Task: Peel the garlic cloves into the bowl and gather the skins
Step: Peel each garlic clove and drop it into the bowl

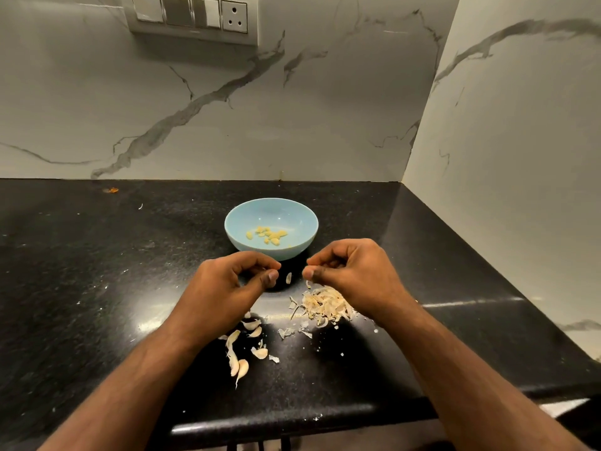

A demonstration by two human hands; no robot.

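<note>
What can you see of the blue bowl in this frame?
The light blue bowl is round, smooth and glossy, seemingly ceramic or plastic. It stands upright on the black speckled countertop, near the marble-look backsplash and just beyond both hands. Its floor holds a small cluster of yellowish peeled garlic cloves; the rest of its inside is bare. Neither hand touches it, and the pile of garlic skins lies apart, nearer the person.

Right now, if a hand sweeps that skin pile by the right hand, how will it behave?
The skin pile looks thin, papery and loose, so probably very light and floppy. Stray flakes already lie around it on the counter, so a sweep would likely scatter some rather than move it whole.
</note>
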